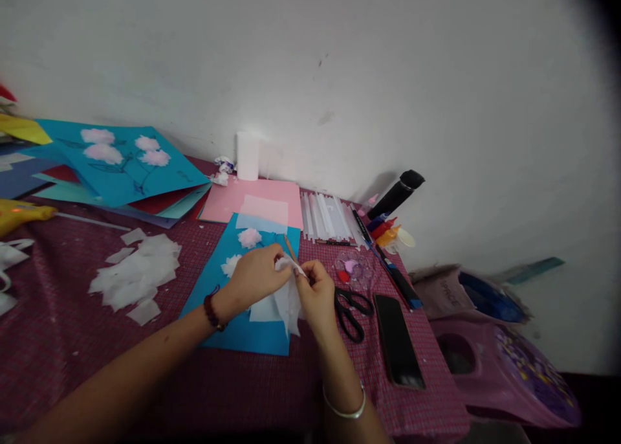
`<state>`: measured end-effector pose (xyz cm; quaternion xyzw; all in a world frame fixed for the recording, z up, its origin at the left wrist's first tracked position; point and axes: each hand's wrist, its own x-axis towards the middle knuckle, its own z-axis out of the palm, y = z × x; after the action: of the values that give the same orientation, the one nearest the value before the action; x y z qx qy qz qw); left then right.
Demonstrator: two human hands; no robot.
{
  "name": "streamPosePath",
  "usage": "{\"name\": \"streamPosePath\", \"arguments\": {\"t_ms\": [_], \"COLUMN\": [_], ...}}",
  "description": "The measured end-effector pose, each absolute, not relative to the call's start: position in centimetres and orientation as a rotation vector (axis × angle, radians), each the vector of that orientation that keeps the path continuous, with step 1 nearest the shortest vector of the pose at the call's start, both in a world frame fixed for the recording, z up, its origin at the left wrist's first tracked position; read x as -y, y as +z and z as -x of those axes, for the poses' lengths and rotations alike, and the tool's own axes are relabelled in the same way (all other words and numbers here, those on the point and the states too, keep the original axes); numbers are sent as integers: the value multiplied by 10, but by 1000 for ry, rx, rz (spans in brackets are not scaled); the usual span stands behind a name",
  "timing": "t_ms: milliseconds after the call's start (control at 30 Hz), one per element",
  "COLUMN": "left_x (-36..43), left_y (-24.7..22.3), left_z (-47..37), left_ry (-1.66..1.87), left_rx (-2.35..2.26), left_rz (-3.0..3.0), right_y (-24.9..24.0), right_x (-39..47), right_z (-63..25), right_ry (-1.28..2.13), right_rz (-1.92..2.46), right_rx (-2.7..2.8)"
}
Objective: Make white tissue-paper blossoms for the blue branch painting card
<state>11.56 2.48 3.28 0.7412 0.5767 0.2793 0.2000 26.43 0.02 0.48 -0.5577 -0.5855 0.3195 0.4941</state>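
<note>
My left hand (259, 272) and my right hand (315, 292) are close together, both pinching a thin white sheet of tissue paper (290, 301) that hangs down between them. A pencil-like stick (292, 248) pokes out beyond the fingers; which hand grips it, I cannot tell. Below lies a blue sheet of card (220, 305) with a pale pink tissue flower (250, 237) and a whiter tissue flower (231, 265) on it. My left wrist partly covers the card. Black-handled scissors (353, 311) rest just right of my right hand.
Cut tissue squares (140, 272) are piled at left, near a yellow glue gun (24, 215). A finished-looking flower card (126, 162) lies behind. At right are a phone (398, 340), a palette (353, 268), paint tubes (383, 228) and a black bottle (395, 195). White strips (330, 217) lie by the wall.
</note>
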Motion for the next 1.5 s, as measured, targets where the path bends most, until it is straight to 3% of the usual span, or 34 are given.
{"name": "streamPosePath", "arguments": {"t_ms": [500, 933, 1233, 1367, 1500], "left_x": [-38, -38, -37, -11, 7], "left_y": [29, 20, 14, 31, 56], "left_z": [-112, -101, -86, -84, -87], "left_ry": [753, 659, 639, 835, 799], "left_rx": [-1640, -1235, -1357, -1621, -1347], "left_rz": [-1998, -1565, -1679, -2033, -2227], "right_y": [5, 7, 6, 2, 2], "right_x": [1, -3, -9, -10, -7], "right_z": [-264, -270, -272, -273, -274], "right_ry": [754, 1102, 1044, 1079, 1180], "right_rz": [1331, 1174, 1200, 1195, 1152], "right_rx": [1371, 1240, 1022, 1046, 1121]}}
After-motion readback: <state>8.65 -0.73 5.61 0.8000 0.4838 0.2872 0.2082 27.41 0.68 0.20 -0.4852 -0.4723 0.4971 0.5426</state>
